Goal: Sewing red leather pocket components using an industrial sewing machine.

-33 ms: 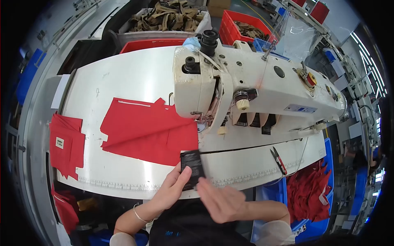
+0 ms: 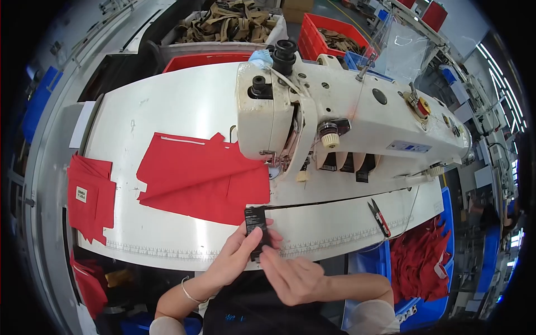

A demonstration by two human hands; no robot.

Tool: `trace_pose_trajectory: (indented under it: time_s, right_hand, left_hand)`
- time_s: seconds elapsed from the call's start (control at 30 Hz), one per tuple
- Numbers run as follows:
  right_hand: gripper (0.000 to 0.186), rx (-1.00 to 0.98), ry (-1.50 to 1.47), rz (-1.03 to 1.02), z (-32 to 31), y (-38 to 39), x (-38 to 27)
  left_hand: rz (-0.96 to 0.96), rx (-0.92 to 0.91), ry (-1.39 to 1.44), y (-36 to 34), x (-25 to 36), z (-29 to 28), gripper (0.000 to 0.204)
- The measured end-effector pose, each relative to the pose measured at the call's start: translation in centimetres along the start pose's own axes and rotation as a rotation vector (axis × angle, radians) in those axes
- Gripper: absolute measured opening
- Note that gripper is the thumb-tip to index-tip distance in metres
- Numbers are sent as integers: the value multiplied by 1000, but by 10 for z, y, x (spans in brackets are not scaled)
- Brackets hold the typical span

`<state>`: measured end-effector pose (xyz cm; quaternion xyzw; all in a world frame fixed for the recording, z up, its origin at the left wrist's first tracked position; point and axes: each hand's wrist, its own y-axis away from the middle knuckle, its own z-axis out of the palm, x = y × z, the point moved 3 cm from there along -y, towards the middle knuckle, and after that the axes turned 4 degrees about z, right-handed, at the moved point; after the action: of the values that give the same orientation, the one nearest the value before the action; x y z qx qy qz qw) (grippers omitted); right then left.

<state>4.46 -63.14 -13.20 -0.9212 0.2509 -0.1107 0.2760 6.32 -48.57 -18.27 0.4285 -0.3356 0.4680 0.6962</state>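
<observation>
My left hand (image 2: pixel 237 252) grips black care labels (image 2: pixel 255 223) with white print, thumb across the front and fingertips showing past their right edge. At their lower end, my right hand (image 2: pixel 295 277) is closed, its thumb and fingertips pinching the bottom edge. Just beyond the labels, red cut fabric (image 2: pixel 206 181) lies folded over itself, with its right side by the needle area of the white sewing machine (image 2: pixel 352 103). How many labels are in my hands cannot be made out.
Red-handled thread snips (image 2: pixel 379 218) lie on the white table (image 2: pixel 329 226) to the right. Red pieces (image 2: pixel 92 204) with a white label hang over its left edge. More black labels (image 2: pixel 365 167) stand under the machine arm. A blue bin (image 2: pixel 381 257) of red fabric stands at right.
My right hand has shifted slightly left and down onto the labels' lower end. The labels show narrower, and left fingertips now appear past their right edge.
</observation>
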Motion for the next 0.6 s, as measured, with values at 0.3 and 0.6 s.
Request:
trace_pose_trajectory:
  time_s: [0.3, 0.6]
  right_hand:
    - [41, -72, -528, 340, -1, -23, 49]
    - [46, -436, -774, 176, 19, -36, 58]
  left_hand:
    - [-209, -264, -31, 22, 14, -15, 30]
    - [-259, -350, -169, 21, 21, -14, 31]
